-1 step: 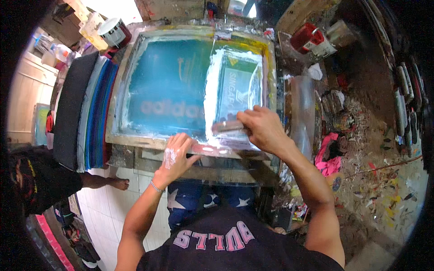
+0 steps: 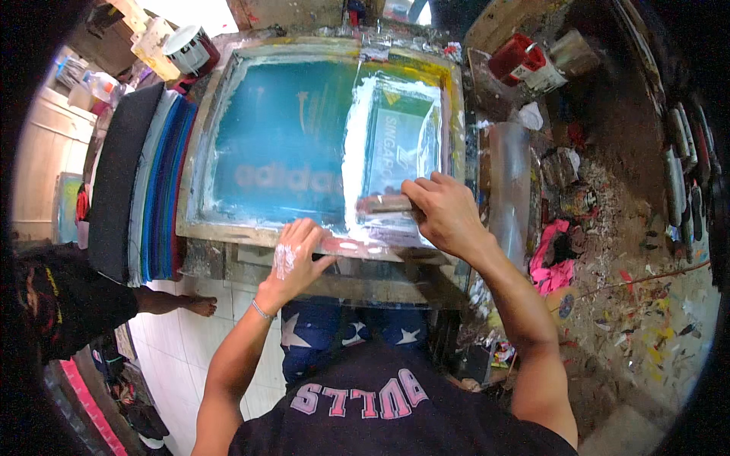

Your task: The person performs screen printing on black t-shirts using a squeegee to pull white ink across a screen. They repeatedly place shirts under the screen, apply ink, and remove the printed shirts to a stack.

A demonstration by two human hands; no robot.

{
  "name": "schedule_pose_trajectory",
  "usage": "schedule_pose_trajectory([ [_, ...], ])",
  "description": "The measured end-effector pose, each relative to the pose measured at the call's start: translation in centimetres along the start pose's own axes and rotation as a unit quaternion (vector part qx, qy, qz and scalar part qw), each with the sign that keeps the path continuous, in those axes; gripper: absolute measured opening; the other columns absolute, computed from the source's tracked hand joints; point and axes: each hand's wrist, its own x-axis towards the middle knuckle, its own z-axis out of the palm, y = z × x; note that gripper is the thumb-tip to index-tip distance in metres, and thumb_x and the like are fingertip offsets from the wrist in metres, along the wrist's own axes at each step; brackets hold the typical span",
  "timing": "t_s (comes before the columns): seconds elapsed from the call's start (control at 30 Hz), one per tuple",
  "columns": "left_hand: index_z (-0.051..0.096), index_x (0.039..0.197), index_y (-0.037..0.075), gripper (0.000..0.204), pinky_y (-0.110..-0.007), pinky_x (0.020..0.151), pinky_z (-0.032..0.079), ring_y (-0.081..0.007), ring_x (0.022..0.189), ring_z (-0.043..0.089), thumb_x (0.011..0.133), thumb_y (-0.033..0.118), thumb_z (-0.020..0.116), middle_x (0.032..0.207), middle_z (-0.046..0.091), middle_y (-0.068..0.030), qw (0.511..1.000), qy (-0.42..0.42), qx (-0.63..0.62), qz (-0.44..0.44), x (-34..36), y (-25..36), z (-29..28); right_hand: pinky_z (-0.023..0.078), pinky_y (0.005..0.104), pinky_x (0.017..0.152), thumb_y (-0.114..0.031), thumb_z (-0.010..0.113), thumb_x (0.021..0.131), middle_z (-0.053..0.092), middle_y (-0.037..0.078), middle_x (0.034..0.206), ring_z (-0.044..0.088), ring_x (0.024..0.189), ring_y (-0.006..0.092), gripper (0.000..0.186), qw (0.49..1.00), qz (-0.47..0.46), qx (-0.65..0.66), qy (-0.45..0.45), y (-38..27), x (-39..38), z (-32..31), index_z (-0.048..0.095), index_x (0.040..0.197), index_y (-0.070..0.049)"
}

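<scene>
A wooden screen printing frame (image 2: pixel 228 234) lies before me, its blue-green mesh (image 2: pixel 281 114) showing faint lettering. Thick white ink (image 2: pixel 359 137) borders a smaller rectangular design on the mesh's right side. My right hand (image 2: pixel 450 216) is closed round a squeegee (image 2: pixel 384 204), which sits over the white ink near the frame's front edge; its blade is largely hidden. At the middle of that edge, my left hand (image 2: pixel 293 258) grips the frame, fingers over the top and thumb out to the side. White ink smears the back of this hand.
A stack of blue and dark sheets (image 2: pixel 156 190) stands left of the frame. Behind it is a paint can (image 2: pixel 190 52). Right of the frame are a red container (image 2: pixel 517 59), a clear roll (image 2: pixel 508 190) and a pink cloth (image 2: pixel 553 262). Another person's bare foot (image 2: pixel 201 305) shows at left.
My right hand and the squeegee have shifted very slightly away from me. My left hand keeps its place on the frame.
</scene>
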Motion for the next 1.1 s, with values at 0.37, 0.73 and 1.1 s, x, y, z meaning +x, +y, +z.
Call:
schedule_pose_trajectory([
  [0.37, 0.062, 0.099, 0.003, 0.043, -0.042, 0.080, 0.043, -0.0317, 0.092, 0.056, 0.067, 0.016, 0.088, 0.094, 0.056, -0.0116, 1.000, 0.014, -0.002, 0.017, 0.6, -0.3, 0.1, 0.050, 0.0468, 0.070, -0.002, 0.066, 0.074, 0.064, 0.010, 0.082, 0.061, 0.082, 0.0342, 0.024, 0.999, 0.018, -0.029, 0.014, -0.9, -0.8, 0.9, 0.058, 0.096, -0.008],
  [0.73, 0.062, 0.100, 0.004, 0.044, -0.042, 0.080, 0.043, -0.0312, 0.091, 0.056, 0.066, 0.015, 0.088, 0.093, 0.057, -0.0116, 1.000, 0.011, 0.003, 0.018, 0.8, -0.3, -0.2, 0.050, 0.0493, 0.068, -0.007, 0.065, 0.078, 0.064, 0.010, 0.079, 0.062, 0.079, 0.0350, 0.014, 0.998, -0.001, -0.011, 0.057, 1.3, 1.9, 0.0, 0.056, 0.089, -0.010],
  [1.1, 0.063, 0.103, 0.005, 0.047, -0.042, 0.082, 0.043, -0.0312, 0.091, 0.057, 0.064, 0.013, 0.089, 0.097, 0.058, -0.0113, 1.000, -0.019, 0.000, 0.003, 0.9, -0.1, -0.6, 0.054, 0.0523, 0.077, -0.010, 0.068, 0.079, 0.071, 0.015, 0.098, 0.067, 0.095, 0.0392, 0.028, 0.989, -0.036, -0.121, 0.077, 17.8, 19.4, -1.6, 0.060, 0.106, -0.011],
])
